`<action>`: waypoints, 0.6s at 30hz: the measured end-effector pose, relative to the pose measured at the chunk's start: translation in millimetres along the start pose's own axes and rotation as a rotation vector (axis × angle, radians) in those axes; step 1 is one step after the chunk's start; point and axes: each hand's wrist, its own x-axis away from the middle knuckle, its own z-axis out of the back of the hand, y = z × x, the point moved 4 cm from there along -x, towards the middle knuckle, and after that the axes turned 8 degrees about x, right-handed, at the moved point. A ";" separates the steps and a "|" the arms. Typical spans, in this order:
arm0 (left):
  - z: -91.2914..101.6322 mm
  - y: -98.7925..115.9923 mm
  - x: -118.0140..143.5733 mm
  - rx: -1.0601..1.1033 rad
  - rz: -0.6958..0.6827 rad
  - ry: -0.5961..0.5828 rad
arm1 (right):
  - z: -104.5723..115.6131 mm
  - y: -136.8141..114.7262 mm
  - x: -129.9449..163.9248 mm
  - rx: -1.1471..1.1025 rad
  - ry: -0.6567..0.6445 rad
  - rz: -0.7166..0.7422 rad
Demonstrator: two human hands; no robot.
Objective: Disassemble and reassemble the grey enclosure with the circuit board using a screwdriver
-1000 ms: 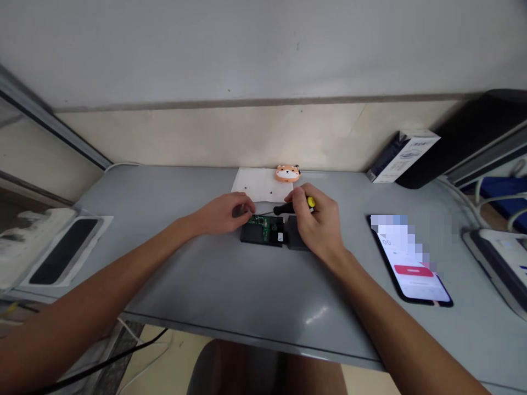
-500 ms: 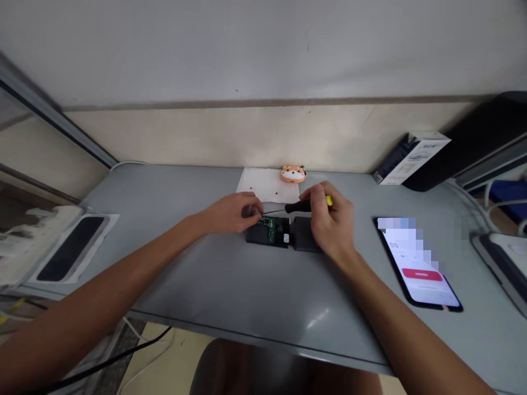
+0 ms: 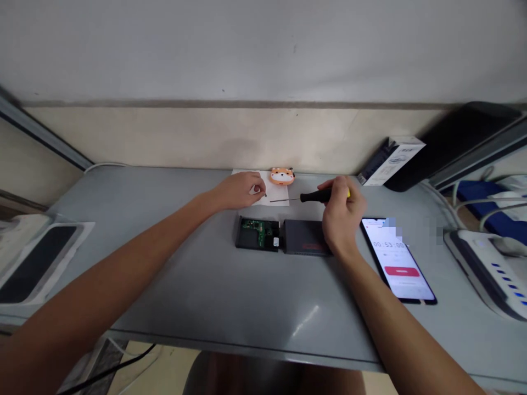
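My left hand [image 3: 246,190] is over the white sheet of paper [image 3: 282,193], its thumb and fingers curled together in a pinch. Just beside the fingertips is a tiny dark screw-like speck [image 3: 265,195]; whether the fingers hold anything is too small to tell. My right hand [image 3: 343,211] grips a screwdriver [image 3: 315,196] with a black and yellow handle, its thin shaft pointing left above the paper. In front of the hands lies an open black case with a green circuit board [image 3: 261,233]. A dark flat cover [image 3: 307,237] lies right of it, below my right hand.
An orange animal-faced case [image 3: 282,176] rests at the paper's back edge. A lit phone [image 3: 397,260] lies to the right, near a white power strip [image 3: 489,263]. A small box [image 3: 391,162] leans by a black cylinder. On the left is a dark flat device [image 3: 37,266].
My left hand has moved from the circuit board back to the paper. My right hand has lifted the screwdriver tip off the board, toward the paper. The view has shifted somewhat right.
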 end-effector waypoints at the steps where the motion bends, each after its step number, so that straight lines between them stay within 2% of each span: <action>1: -2.1 0.8 -3.8 -0.018 0.000 -0.013 | 0.2 0.6 -0.8 0.000 0.005 -0.004; 6: -8.6 2.5 -13.9 -0.058 -0.060 -0.065 | 0.4 1.7 -1.7 -0.008 0.030 -0.011; 9: -6.6 4.6 -7.6 -0.102 -0.072 -0.080 | 1.1 1.1 -2.2 -0.002 0.029 0.005; 12: -5.1 17.5 15.1 -0.112 -0.098 -0.021 | 4.9 0.1 -5.1 0.003 0.055 0.008; 14: -10.6 29.0 36.7 -0.059 -0.096 0.006 | 8.6 -0.6 -8.0 -0.007 0.095 0.000; 18: -36.6 43.6 72.2 -0.009 -0.088 -0.072 | 11.8 0.9 -12.2 -0.049 0.140 -0.058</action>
